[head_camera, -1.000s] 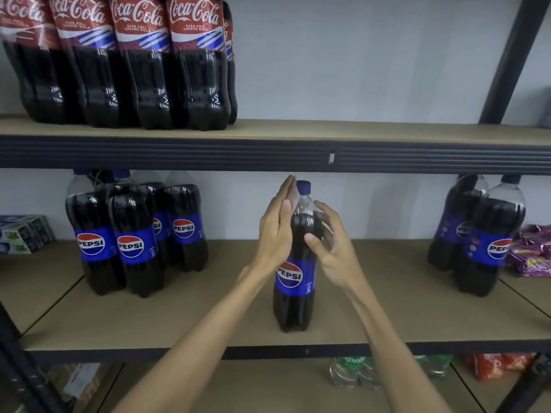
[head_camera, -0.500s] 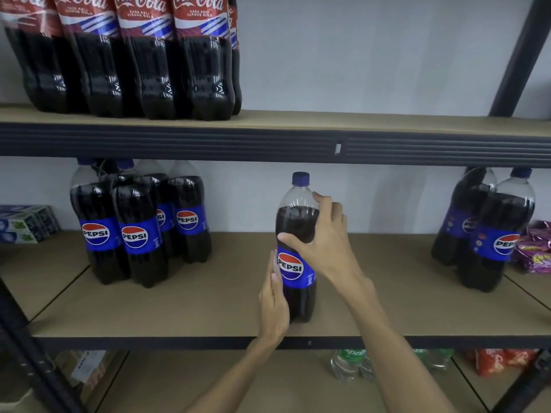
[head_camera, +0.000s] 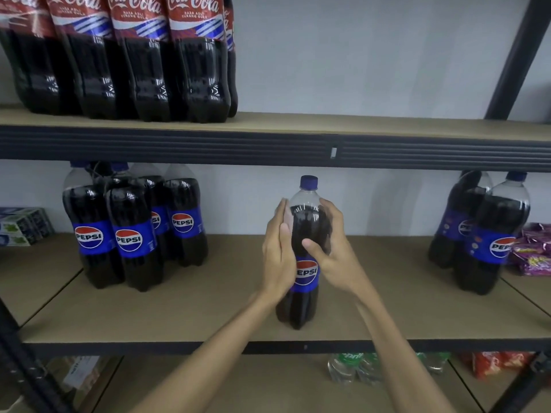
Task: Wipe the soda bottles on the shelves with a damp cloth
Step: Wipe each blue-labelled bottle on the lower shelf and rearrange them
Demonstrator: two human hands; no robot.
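A large Pepsi bottle (head_camera: 304, 305) with a blue cap and blue label stands upright near the front edge of the middle shelf (head_camera: 185, 326). My right hand (head_camera: 335, 251) grips its dark upper body, thumb across the front and fingers round the right side. My left hand (head_camera: 278, 254) lies flat against the bottle's left side with straight fingers reaching up to the clear shoulder. No cloth shows in either hand.
Several Pepsi bottles (head_camera: 131, 234) stand grouped at the left of the same shelf, and two more Pepsi bottles (head_camera: 489, 234) at the right beside purple snack packets (head_camera: 533, 251). Several Coca-Cola bottles (head_camera: 125, 61) fill the upper shelf's left. Boxes (head_camera: 24, 226) sit far left; green bottles (head_camera: 351, 368) below.
My left hand slid up from the bottle's lower left side to its upper left side. My right hand stayed on the bottle's upper body, shifting its hold slightly.
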